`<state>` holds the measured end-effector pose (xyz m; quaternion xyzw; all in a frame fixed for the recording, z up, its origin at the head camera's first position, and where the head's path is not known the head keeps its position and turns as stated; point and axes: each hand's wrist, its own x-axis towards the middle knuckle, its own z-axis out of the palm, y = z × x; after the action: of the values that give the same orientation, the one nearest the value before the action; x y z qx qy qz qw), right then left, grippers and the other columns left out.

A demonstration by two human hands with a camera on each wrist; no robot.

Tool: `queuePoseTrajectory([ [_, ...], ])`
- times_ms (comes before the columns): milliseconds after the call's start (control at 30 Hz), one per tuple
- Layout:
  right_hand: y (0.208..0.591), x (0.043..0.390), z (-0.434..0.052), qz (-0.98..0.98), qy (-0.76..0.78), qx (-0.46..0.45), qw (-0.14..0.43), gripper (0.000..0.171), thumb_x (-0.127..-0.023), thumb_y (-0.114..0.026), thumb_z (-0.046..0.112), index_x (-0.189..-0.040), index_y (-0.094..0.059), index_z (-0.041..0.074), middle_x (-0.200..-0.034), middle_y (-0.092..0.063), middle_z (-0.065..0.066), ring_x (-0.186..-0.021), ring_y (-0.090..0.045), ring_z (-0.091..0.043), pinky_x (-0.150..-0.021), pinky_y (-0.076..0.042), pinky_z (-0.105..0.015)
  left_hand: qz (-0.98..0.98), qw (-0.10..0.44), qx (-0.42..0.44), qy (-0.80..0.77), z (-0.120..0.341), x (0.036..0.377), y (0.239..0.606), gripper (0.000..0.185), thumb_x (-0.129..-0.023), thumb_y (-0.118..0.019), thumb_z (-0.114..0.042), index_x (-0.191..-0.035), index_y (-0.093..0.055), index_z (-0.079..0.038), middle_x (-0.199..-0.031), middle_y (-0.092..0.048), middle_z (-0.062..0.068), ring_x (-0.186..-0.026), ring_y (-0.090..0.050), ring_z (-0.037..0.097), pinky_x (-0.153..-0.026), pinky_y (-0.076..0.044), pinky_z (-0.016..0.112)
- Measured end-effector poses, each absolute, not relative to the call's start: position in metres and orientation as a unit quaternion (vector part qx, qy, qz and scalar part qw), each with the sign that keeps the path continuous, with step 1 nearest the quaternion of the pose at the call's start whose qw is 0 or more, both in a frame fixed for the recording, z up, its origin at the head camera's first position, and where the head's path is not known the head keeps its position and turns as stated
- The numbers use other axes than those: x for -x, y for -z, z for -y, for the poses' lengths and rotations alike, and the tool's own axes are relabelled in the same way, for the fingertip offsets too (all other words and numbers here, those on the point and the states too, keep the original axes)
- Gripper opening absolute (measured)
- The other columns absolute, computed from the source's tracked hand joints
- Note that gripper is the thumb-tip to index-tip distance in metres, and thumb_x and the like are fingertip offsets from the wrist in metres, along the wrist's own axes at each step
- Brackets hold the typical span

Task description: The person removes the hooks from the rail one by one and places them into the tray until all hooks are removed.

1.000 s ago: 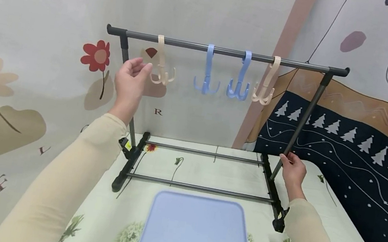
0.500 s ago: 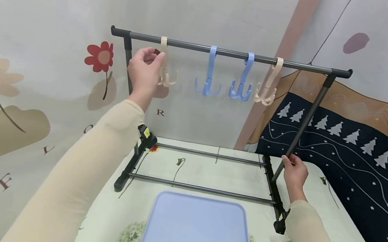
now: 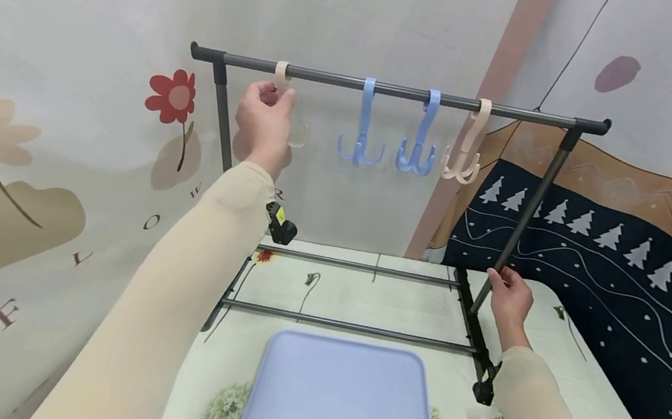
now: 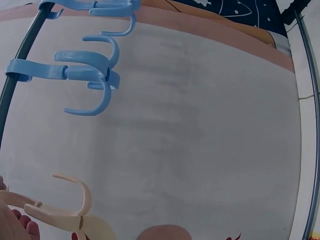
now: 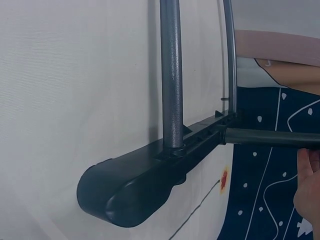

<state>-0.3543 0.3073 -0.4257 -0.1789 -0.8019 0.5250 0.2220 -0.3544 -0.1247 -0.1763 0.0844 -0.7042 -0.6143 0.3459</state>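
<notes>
Head view: the left hand curls its fingers round the beige hook that hangs near the left end of the top rail, just beside the left upright. It looks like light, stiff moulded plastic with smooth, slightly slippery prongs; the flat shank under the rail loop seems the surest place to pinch it. Two blue hooks and a second beige hook hang further along the rail. The right hand wraps the right upright low down, near the rack's right foot. A pale blue tray lies on the flowered table at its near edge.

Left wrist view: the beige hook shows curved, rounded prongs beside the fingertips; the blue hooks have the same claw shape.

Right wrist view: the matt, grainy metal upright enters a glossy black plastic foot; the right hand's fingers lie against a dark crossbar.
</notes>
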Motion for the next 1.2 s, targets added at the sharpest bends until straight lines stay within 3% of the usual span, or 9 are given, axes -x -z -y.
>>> queuePoseTrajectory([
  [800, 0.427, 0.356, -0.308, 0.803, -0.521, 0.182, 0.225, 0.048, -0.101, -0.055, 0.039, -0.134, -0.059, 0.004, -0.132, -0.061, -0.015, -0.119, -0.056, -0.03, -0.099, -0.045, -0.045, 0.706, 0.391, -0.097, 0.582, 0.12, 0.38, 0.192, 0.027, -0.095, -0.068, -0.019, -0.119, -0.065, -0.009, -0.112, -0.067, 0.006, -0.1, -0.058, 0.012, -0.085, -0.046, 0.026],
  [1200, 0.429, 0.355, -0.308, 0.803, -0.523, 0.17, 0.232, 0.044, -0.102, -0.056, 0.034, -0.135, -0.059, 0.004, -0.129, -0.062, -0.016, -0.116, -0.057, -0.029, -0.097, -0.045, -0.044, 0.717, 0.4, -0.098, 0.562, 0.122, 0.381, 0.193, 0.024, -0.096, -0.066, -0.019, -0.117, -0.068, -0.008, -0.113, -0.069, 0.005, -0.102, -0.061, 0.013, -0.086, -0.047, 0.025],
])
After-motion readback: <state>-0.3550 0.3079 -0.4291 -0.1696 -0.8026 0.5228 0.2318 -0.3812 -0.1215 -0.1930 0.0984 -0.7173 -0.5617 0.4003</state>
